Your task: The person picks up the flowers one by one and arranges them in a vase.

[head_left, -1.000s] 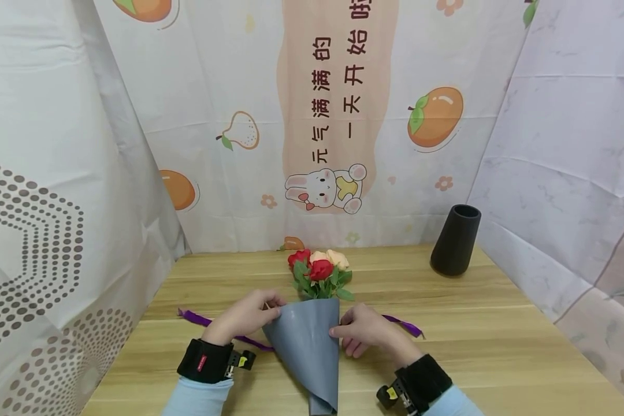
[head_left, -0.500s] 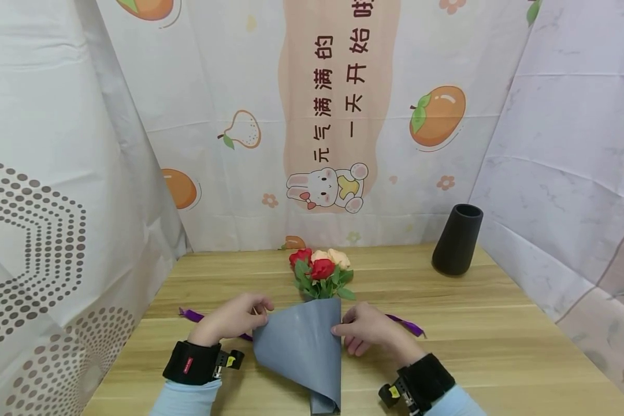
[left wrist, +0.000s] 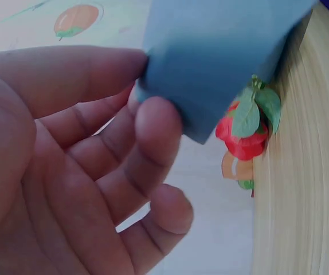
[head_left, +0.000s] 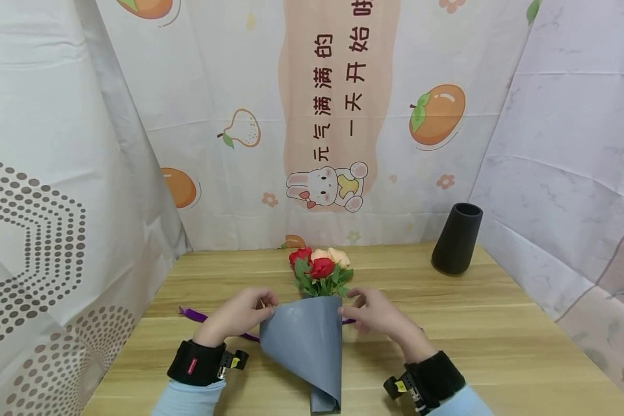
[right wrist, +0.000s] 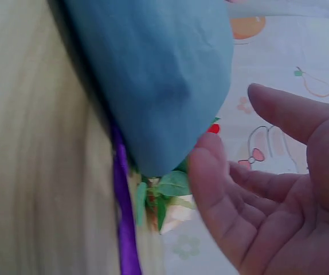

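Note:
A sheet of blue-grey wrapping paper (head_left: 304, 341) is folded in a cone around a bouquet. The bouquet's red and peach roses (head_left: 322, 267) and green leaves stick out past its top edge. My left hand (head_left: 241, 315) pinches the paper's upper left corner between thumb and fingers; in the left wrist view the corner (left wrist: 199, 97) shows at the fingertips. By the paper's upper right edge is my right hand (head_left: 377, 315), thumb and fingers spread apart, gripping nothing in the right wrist view. A purple ribbon (right wrist: 124, 212) runs beneath the paper, its left end out on the table.
A black vase (head_left: 457, 240) stands upright at the back right of the wooden table (head_left: 499, 346). Behind the table hangs a printed cloth (head_left: 229, 190), with further cloths at the left and right sides.
My left hand drew the paper's corner out to the left, then came back slightly right. My right hand has left the paper's right edge lower down and moved up towards the flowers.

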The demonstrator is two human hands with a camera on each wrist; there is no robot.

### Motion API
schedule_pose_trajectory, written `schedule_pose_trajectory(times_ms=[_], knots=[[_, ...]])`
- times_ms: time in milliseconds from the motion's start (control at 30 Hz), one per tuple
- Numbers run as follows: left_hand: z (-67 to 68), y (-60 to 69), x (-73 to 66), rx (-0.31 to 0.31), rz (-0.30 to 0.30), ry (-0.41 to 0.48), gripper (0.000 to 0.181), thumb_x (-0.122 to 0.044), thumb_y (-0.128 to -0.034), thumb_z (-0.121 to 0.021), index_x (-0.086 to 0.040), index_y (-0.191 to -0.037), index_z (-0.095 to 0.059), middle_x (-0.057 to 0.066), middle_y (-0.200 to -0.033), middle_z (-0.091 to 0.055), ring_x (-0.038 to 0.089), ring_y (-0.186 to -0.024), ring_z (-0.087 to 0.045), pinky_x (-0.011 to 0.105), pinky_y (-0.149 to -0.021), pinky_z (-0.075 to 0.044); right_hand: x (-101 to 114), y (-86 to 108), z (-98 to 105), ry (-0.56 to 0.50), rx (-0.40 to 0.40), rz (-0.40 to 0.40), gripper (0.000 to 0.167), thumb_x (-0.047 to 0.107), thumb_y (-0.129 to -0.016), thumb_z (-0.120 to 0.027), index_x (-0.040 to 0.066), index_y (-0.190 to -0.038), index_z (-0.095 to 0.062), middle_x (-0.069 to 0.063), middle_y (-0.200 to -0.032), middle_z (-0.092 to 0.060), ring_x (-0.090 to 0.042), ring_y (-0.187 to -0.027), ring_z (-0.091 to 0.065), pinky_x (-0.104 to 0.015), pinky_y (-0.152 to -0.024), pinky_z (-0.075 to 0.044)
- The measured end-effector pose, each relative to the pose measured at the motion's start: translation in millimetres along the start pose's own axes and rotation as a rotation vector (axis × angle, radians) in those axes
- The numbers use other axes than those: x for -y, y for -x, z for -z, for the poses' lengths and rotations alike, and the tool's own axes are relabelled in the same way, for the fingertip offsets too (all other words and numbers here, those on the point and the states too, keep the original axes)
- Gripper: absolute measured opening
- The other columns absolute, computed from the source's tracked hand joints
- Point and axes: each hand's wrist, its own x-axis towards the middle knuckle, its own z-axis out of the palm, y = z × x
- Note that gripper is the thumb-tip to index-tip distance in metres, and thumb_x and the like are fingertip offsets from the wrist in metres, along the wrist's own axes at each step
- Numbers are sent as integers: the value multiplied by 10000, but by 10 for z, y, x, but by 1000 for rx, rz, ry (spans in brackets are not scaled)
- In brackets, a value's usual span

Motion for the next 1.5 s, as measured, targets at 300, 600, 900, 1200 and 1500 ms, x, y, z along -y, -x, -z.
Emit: schedule_pose_trajectory(times_ms=[300, 600, 900, 1200, 1500], knots=[[-157, -74, -111, -56, -36, -19, 69, -69, -990, -632, -118, -1013, -675, -63, -821, -618, 146, -716, -579, 286, -593, -505, 121, 43, 57, 85, -28, 189, 449, 310, -950, -743, 24, -1277, -629, -108, -819, -586, -265, -559, -620, -508, -564, -569], [-315, -154, -229, -46, -105, -10, 63, -66, -989, -636, -108, -1008, -679, -52, -797, -593, 124, -650, -545, 264, -549, -472, 190, 81, 30, 216, 41, 322, 338, 236, -977, -713, 93, -1277, -652, -16, -727, -614, -148, -511, -568, -321, -466, -502], [-476, -242, -331, -34, -151, -7, 66, -87, -979, -657, -153, -975, -664, -79, -771, -563, 55, -569, -475, 241, -529, -424, 223, 89, -51, 349, 14, 364, 319, 202, -992, -685, 57, -1277, -676, 83, -607, -497, -68, -498, -454, -249, -470, -394], [-626, -330, -431, -18, -178, 2, 66, -81, -980, -657, -145, -979, -672, -97, -878, -616, 63, -728, -556, 247, -625, -492, 207, 67, -82, 386, 26, 334, 203, 111, -1012, -619, 51, -1170, -731, 100, -557, -437, -37, -472, -386, -227, -460, -350], [-681, -358, -449, -40, -181, -10, 65, -87, -966, -680, -151, -966, -683, -97, -879, -616, 65, -735, -553, 238, -607, -484, 191, 68, -76, 392, 51, 328, 132, 90, -1001, -631, 132, -1046, -748, 107, -564, -479, -26, -478, -413, -223, -461, -365]])
